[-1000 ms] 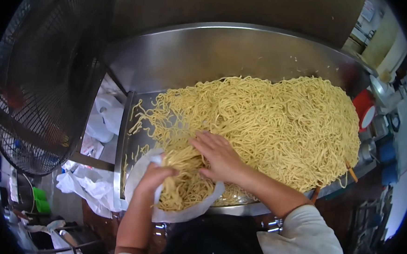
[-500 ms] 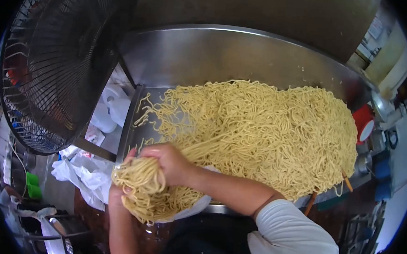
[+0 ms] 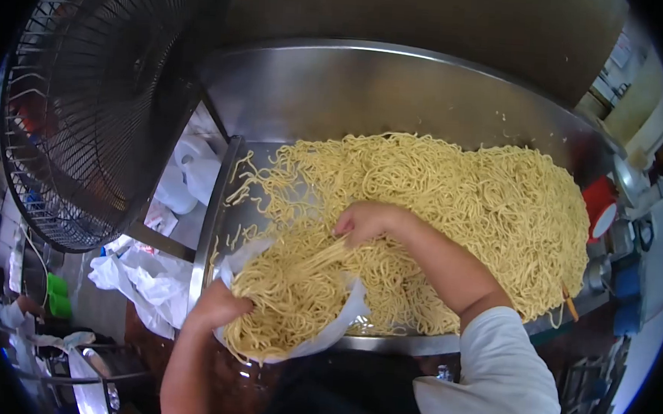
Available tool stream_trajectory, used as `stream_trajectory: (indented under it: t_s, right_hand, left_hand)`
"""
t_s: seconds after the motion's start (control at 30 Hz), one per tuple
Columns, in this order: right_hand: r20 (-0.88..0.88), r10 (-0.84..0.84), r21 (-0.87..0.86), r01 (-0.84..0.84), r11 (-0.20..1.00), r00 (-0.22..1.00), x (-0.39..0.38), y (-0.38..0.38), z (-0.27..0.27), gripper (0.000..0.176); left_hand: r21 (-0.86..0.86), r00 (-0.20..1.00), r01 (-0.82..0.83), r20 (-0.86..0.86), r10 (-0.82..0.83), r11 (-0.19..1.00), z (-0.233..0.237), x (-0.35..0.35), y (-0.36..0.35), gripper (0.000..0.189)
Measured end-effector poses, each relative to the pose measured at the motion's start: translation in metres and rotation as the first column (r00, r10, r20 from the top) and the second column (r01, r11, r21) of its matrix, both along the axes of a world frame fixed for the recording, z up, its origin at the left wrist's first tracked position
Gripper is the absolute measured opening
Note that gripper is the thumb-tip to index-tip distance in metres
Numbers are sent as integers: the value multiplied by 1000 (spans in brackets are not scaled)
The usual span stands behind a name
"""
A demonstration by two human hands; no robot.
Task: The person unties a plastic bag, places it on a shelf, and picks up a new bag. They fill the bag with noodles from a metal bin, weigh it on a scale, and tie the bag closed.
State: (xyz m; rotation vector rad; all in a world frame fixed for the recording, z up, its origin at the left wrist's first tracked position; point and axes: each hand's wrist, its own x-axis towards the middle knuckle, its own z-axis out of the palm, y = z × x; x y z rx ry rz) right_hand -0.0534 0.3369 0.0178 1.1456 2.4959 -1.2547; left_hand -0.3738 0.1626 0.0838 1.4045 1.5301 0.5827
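Observation:
A translucent white plastic bag (image 3: 353,305) lies open at the front left of the metal tray, filled with yellow noodles (image 3: 288,295). My left hand (image 3: 221,305) is closed at the bag's left side, gripping its edge, with noodles against the fingers; the fingertips are partly hidden. My right hand (image 3: 370,223) is closed round a bunch of noodle strands above the bag's far right side. Those strands stretch down and left toward the noodles in the bag. Behind and right of it spreads a large heap of loose noodles (image 3: 468,208).
A stainless steel tray (image 3: 280,48) with a raised back wall bears the heap. A large black fan (image 3: 94,116) stands close at the left. Below it are white plastic bags (image 3: 141,286) and white jugs (image 3: 197,168). A red container (image 3: 598,208) is at the right.
My right hand has moved right and away from my left hand, pulling strands. The noodle bunch held up between both hands is now down in the bag, and my left hand is lower.

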Motion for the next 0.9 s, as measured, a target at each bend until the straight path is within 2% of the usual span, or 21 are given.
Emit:
stream_trajectory:
  t_s: [0.07, 0.1, 0.13, 0.17, 0.23, 0.27, 0.3, 0.37, 0.4, 0.5, 0.63, 0.7, 0.77, 0.9]
  right_hand:
    - [52, -330, 263, 306, 915, 943, 0, 28, -3, 32]
    - [41, -324, 270, 302, 914, 945, -6, 44, -7, 32]
    - [58, -417, 395, 363, 844, 907, -16, 60, -12, 27]
    - [62, -508, 513, 409, 755, 859, -25, 74, -20, 24]
    - [74, -495, 570, 371, 733, 866, -43, 100, -45, 23]
    - [91, -492, 620, 337, 709, 866, -50, 112, -57, 23]
    - [83, -484, 616, 337, 712, 871, -55, 123, -67, 23]
    - [202, -470, 595, 273, 756, 859, -65, 134, -80, 23]
    - [200, -462, 585, 273, 764, 864, -68, 135, -81, 23]
    - [230, -469, 569, 273, 775, 853, -66, 132, -74, 24]
    - [336, -395, 577, 144, 804, 855, -58, 131, -71, 25]
    - [374, -364, 593, 82, 801, 853, -56, 133, -76, 25]
    - [313, -458, 618, 187, 764, 832, -57, 130, -79, 27]
    - [293, -488, 587, 248, 771, 823, -55, 130, -85, 27]
  left_hand:
    - [-47, 998, -10, -54, 7, 999, -9, 2, -4, 62]
    - [-104, 994, -16, -108, 4, 994, -11, 3, -4, 62]
    - [-153, 980, -69, -194, 38, 986, -11, 8, -5, 61]
    - [-146, 978, -77, -201, 47, 986, -12, 12, -6, 61]
    - [-51, 914, -99, -400, 71, 994, -18, 18, -8, 57]
    - [-17, 915, -101, -394, 86, 995, -29, 15, -9, 52]
    - [-16, 910, -110, -403, 94, 994, -26, 18, -6, 52]
    - [-76, 867, -139, -491, 84, 987, -16, 29, -7, 48]
    - [-62, 873, -165, -474, 116, 984, -7, 35, -6, 46]
    - [-58, 881, -200, -448, 153, 978, -20, 27, -8, 44]
    - [-23, 897, -184, -414, 158, 983, -23, 24, -10, 41]
    - [-124, 863, -224, -485, 137, 967, -13, 26, -9, 41]
    - [-115, 869, -221, -474, 142, 968, -23, 20, -12, 46]
    - [-47, 862, -177, -490, 132, 983, -23, 24, -11, 42]
